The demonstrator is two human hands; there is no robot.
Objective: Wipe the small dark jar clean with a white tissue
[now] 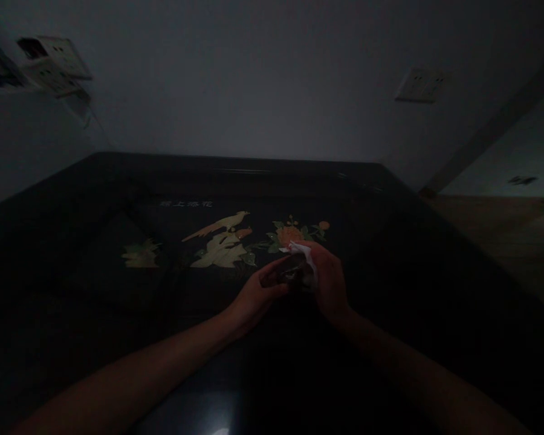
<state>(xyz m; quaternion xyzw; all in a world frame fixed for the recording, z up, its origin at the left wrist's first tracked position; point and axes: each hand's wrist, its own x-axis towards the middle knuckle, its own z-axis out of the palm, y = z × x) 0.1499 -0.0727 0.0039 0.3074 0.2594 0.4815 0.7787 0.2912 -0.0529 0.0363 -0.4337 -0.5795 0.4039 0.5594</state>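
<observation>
My left hand (259, 297) grips the left side of a small dark, shiny object (291, 273); its kind is too dark to make out. On the other side, my right hand (329, 275) is closed around a white tissue (307, 257) and presses it against that object. Both hands are over the near edge of the inlaid picture on a dark, glossy table (90, 241). Part of the object is hidden behind the fingers and the tissue.
The tabletop bears an inlaid bird (220, 226) and an orange flower (290, 235). A pale wall (245, 78) stands behind it, with a socket plate (420, 86) at right and sockets (57, 66) at left. Floor (494, 223) shows beyond the right edge.
</observation>
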